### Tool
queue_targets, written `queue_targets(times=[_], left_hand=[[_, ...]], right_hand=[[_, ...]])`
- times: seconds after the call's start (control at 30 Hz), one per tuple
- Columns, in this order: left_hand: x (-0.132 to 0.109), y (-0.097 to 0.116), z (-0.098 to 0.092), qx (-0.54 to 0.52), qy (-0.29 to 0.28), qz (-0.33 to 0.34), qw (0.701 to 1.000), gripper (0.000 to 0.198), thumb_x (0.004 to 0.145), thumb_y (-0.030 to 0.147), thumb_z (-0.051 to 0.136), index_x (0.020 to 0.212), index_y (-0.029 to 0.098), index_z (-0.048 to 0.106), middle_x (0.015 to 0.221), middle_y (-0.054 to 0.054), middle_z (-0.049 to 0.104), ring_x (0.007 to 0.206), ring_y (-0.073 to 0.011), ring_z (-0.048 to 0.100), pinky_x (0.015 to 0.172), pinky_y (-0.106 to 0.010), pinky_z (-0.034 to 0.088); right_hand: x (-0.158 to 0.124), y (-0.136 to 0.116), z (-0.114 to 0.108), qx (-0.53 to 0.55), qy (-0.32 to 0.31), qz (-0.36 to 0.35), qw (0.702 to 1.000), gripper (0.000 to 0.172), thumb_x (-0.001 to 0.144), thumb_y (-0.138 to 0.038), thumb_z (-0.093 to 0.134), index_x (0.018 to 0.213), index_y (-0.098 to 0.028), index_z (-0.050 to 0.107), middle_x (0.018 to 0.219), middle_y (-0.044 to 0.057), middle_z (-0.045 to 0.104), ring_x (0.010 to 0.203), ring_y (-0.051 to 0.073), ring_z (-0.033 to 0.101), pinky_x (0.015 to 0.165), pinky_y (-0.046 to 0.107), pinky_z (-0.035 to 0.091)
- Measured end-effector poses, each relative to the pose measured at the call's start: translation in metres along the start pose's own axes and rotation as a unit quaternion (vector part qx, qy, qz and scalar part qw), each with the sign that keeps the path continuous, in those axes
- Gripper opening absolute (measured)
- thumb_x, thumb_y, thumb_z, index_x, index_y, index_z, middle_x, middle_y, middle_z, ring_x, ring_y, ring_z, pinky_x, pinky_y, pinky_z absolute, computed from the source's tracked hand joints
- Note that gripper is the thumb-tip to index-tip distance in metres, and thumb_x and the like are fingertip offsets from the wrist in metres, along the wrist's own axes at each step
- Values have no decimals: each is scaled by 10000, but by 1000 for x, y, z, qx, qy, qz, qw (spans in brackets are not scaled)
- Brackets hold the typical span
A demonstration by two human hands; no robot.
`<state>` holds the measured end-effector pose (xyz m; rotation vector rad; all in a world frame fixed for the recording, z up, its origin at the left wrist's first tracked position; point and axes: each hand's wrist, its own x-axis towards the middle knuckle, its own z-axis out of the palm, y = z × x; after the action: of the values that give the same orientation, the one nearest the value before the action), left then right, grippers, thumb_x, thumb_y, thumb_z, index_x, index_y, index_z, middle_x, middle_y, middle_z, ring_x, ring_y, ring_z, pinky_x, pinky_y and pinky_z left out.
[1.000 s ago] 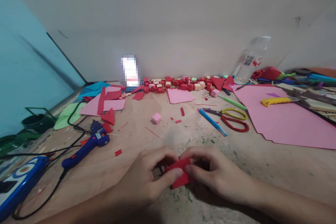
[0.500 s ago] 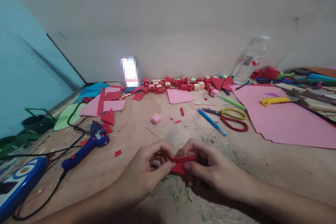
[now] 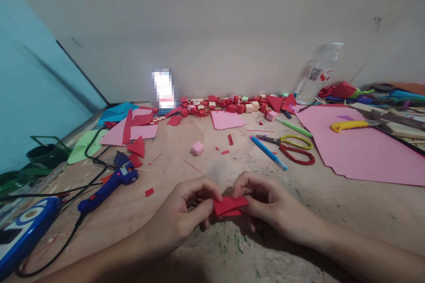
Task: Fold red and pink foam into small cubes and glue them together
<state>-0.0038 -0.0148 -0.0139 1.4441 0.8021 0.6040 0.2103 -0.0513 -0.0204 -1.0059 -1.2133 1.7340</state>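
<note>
Low over the wooden tabletop (image 3: 348, 212), both my hands pinch a small folded piece of red paper (image 3: 229, 206). My left hand (image 3: 186, 214) grips its left end between thumb and forefinger. My right hand (image 3: 265, 203) holds the right end, fingers curled above and below it. The paper lies nearly flat, its folded edge facing me.
A blue glue gun (image 3: 109, 183) with its cable lies to the left. Scissors (image 3: 292, 148), a blue pen (image 3: 268, 153) and a big pink sheet (image 3: 361, 150) sit to the right. A pink cube (image 3: 197, 148) stands ahead. Many small paper cubes (image 3: 229, 105) and a bottle (image 3: 315, 75) line the wall.
The red paper has been turned and pressed flatter between my fingers. Both hands have shifted slightly away from me.
</note>
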Motion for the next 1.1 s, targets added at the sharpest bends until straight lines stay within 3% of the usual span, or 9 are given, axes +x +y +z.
queue_targets(times=[0.17, 0.43, 0.57, 0.73, 0.93, 1.1], left_hand=[[-2, -3, -4, -7, 4, 16, 1000, 227, 938, 345, 567, 900, 144, 666, 659, 19, 561, 592, -121, 538, 586, -234, 421], [0, -3, 1, 66, 38, 22, 997, 117, 922, 269, 613, 924, 166, 668, 781, -5, 635, 624, -128, 566, 570, -233, 465], [-4, -3, 2, 158, 38, 82, 983, 124, 937, 213, 580, 906, 176, 694, 779, -12, 673, 675, -141, 600, 601, -232, 457], [-5, -6, 2, 219, -2, 170, 961, 172, 950, 139, 547, 916, 183, 710, 778, -6, 731, 674, -136, 660, 613, -216, 469], [-5, -3, 3, 228, 8, 145, 963, 116, 967, 246, 629, 931, 176, 714, 802, -30, 755, 693, -161, 681, 619, -237, 490], [-4, 0, 1, 254, 5, 161, 954, 64, 900, 232, 722, 936, 182, 739, 833, -40, 748, 738, -173, 670, 693, -260, 510]], right_hand=[[0, 4, -1, -18, -16, 11, 1000, 269, 831, -363, 786, 900, -182, 600, 585, -50, 584, 478, 82, 476, 468, 200, 336], [-6, 1, -3, -5, -65, -2, 998, 431, 805, -465, 859, 1028, -171, 636, 686, -43, 582, 573, 95, 504, 530, 214, 383], [-4, -2, 3, 5, -17, -15, 1000, 411, 839, -492, 830, 971, -182, 594, 708, -57, 570, 549, 66, 444, 515, 194, 356], [-3, 6, 9, -50, -14, 45, 998, 412, 875, -544, 745, 790, -165, 608, 581, -49, 532, 477, 78, 436, 451, 206, 320], [-3, 8, 9, -62, 6, 58, 996, 474, 862, -610, 717, 705, -174, 619, 533, -34, 540, 446, 88, 440, 445, 225, 301], [-1, 6, 9, 5, 17, 63, 998, 440, 835, -583, 775, 789, -161, 655, 632, -7, 620, 499, 79, 461, 486, 221, 311]])
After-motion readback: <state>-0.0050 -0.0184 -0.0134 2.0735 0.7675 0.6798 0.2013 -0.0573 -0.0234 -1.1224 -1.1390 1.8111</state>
